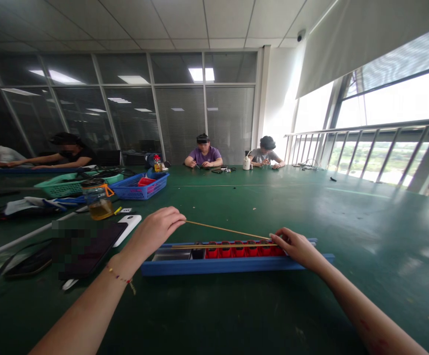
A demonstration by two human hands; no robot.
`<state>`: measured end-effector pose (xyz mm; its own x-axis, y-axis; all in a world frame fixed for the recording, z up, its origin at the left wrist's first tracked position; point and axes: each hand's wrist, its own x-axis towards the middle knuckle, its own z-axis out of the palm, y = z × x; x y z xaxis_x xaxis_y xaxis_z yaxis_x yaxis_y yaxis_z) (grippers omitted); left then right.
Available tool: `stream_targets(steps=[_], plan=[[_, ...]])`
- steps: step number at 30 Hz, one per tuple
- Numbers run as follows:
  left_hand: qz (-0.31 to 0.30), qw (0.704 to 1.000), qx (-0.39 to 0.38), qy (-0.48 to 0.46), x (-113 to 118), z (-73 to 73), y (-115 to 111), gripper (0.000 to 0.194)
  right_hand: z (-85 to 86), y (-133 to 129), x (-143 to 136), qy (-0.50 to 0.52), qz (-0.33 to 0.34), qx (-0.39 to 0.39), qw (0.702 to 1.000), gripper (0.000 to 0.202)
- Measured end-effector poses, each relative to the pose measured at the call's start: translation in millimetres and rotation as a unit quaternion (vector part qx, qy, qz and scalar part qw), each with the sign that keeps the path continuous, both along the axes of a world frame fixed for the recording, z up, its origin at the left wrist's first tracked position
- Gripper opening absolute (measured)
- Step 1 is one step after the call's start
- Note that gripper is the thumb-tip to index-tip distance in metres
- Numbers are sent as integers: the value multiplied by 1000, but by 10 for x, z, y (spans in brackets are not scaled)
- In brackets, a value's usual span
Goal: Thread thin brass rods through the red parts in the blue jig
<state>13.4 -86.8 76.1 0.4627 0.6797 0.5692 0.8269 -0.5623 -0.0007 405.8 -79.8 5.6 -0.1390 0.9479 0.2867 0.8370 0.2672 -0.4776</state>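
My left hand (161,228) is closed in a pinch on the left end of a thin tan strip (225,229), raised above a long blue channel (222,266). The strip slopes down to my right hand (292,242), whose thumb and fingers close around its other end at the channel's right part. Several red blocks (225,250) sit in a row inside the channel, beside a black block (198,251) and a grey metal piece (172,254) at the left. A second tan strip (214,246) lies lengthwise over the row. My right fingers partly cover the row's right end.
At the left are a jar (100,209) of amber liquid, a blue basket (142,190), a green basket (57,187), a dark flat case (92,249) and a white device (128,229). Across the green table (273,197) a person in purple (207,155) and other people sit.
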Motion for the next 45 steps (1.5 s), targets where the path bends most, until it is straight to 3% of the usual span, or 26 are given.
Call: stream_targets(steps=[3,6,12,19,28,33,36,41,45], plan=[[50,997,55,-19,-130,79,112,25,-1,-5,-6,2,3,1,1000,40],[82,996,31,-16,-191,49,290,21,1,-9,-11,1,4,0,1000,40],[92,992,-92,5,-15,-273,644,16,21,-14,-15,-2,9,1,1000,39],[117,969,-219,2,128,-658,818,11,21,-7,-13,-2,24,5,1000,38],[114,965,-236,-5,117,-737,826,13,35,-17,-16,-16,32,8,999,39],[100,968,-226,-35,150,-616,754,24,47,-27,-26,-22,32,10,999,39],[56,961,-270,-35,156,-371,621,34,54,-29,-29,-21,32,11,999,40],[-13,920,-391,16,147,64,301,39,64,-36,-33,-11,33,-3,999,39],[-28,897,-437,62,144,127,195,32,67,-33,-41,-10,34,-7,999,40]])
